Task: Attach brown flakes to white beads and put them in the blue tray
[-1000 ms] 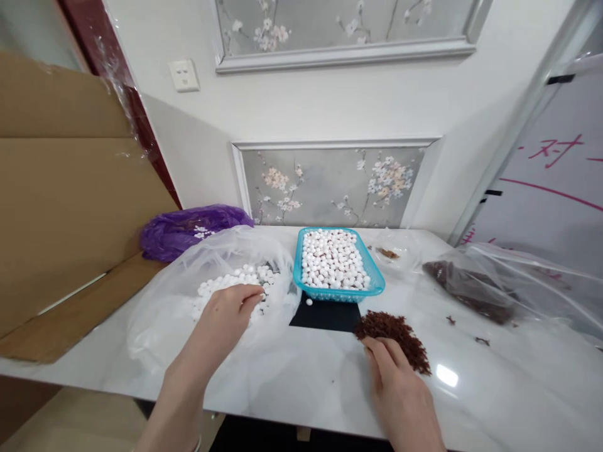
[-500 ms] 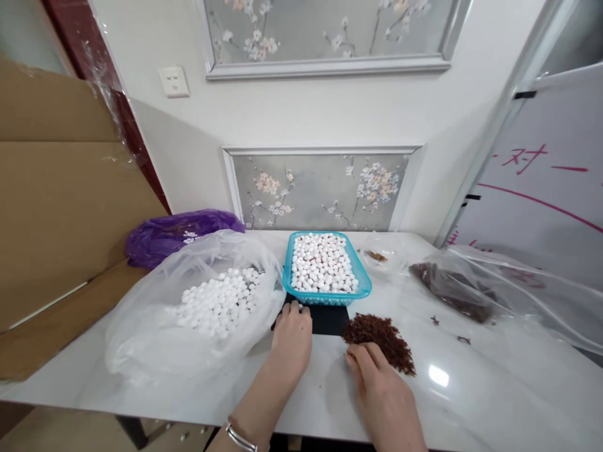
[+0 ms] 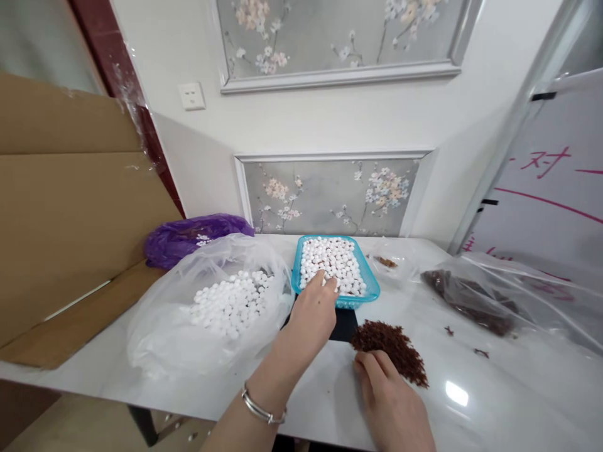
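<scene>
My left hand (image 3: 315, 311), with a silver bangle on its wrist, reaches over the near rim of a blue plastic basket (image 3: 372, 290). Its fingers are slightly apart and touch the white balls (image 3: 332, 257) inside; whether one sits between the fingertips is hard to see. At the near left edge of a reddish-brown pile of small dried-looking pieces (image 3: 393, 345) rests my right hand (image 3: 389, 392). The thumb and fingers there are pressed together, hiding anything between them. Under the left wrist lies a flat black pad (image 3: 346, 325), partly covered.
Left of the basket lies an open clear bag (image 3: 162, 326) of white balls, with a purple bag (image 3: 188, 235) behind it. Cardboard (image 3: 70, 207) stands at far left. On the right are a clear bag of brown material (image 3: 471, 298) and a small clear bag (image 3: 389, 263).
My left hand has moved forward and up from the black pad to the balls in the basket. My right hand stays by the brown pile. The whole view has shifted slightly.
</scene>
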Tool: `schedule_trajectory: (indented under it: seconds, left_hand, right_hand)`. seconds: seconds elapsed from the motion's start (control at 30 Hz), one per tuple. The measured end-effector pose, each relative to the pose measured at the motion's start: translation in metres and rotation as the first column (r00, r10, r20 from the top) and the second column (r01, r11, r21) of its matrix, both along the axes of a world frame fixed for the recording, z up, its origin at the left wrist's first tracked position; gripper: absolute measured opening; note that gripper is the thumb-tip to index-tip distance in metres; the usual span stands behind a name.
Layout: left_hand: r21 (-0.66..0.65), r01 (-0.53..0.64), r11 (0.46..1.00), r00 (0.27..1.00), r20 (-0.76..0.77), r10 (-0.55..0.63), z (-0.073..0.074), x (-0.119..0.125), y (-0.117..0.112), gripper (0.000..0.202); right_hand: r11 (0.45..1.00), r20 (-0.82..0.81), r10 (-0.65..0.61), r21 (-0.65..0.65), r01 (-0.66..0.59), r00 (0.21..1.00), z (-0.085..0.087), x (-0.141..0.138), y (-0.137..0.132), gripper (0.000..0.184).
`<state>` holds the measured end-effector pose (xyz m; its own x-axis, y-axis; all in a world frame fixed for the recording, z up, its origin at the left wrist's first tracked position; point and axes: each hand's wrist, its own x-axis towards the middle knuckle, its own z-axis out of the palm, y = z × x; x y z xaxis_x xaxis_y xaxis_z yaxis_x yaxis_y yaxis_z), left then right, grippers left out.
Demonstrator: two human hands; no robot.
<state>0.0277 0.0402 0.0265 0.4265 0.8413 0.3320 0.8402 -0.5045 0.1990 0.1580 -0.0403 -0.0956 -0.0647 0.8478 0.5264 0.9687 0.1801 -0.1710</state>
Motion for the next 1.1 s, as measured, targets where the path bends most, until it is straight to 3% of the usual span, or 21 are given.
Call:
schedule_trajectory:
  seconds: [0.17,0.33,0.5,0.87,1.1]
  left_hand:
    - [-0.034,-0.065,0.997,0.998,0.003,0.065,0.008,-0.026,-0.005,0.03]
    - [-0.139,-0.194,0.971,0.981,-0.021,0.193,0.018,-0.092,-0.022,0.035]
    - [-0.274,-0.259,0.926,0.966,-0.067,0.25,0.009,-0.144,-0.029,0.035]
    - [-0.314,-0.11,0.943,0.977,0.141,0.161,-0.005,-0.137,-0.03,0.03]
    - [-0.269,-0.103,0.958,0.948,0.265,0.176,-0.009,-0.136,-0.023,0.024]
  right_hand:
    - [1.0,-0.036,0.027,-0.014,-0.028,0.999,-0.008,0.004,0.001,0.027]
    - [0.999,-0.042,0.041,0.016,-0.04,0.998,-0.007,0.003,0.001,0.033]
    - [0.998,-0.017,0.042,0.045,-0.041,0.999,-0.005,0.003,0.001,0.037]
    - [0.999,0.006,0.05,0.018,-0.05,0.999,-0.004,0.004,0.001,0.036]
    - [1.0,0.008,0.023,-0.015,-0.023,1.0,-0.005,0.005,0.0,0.034]
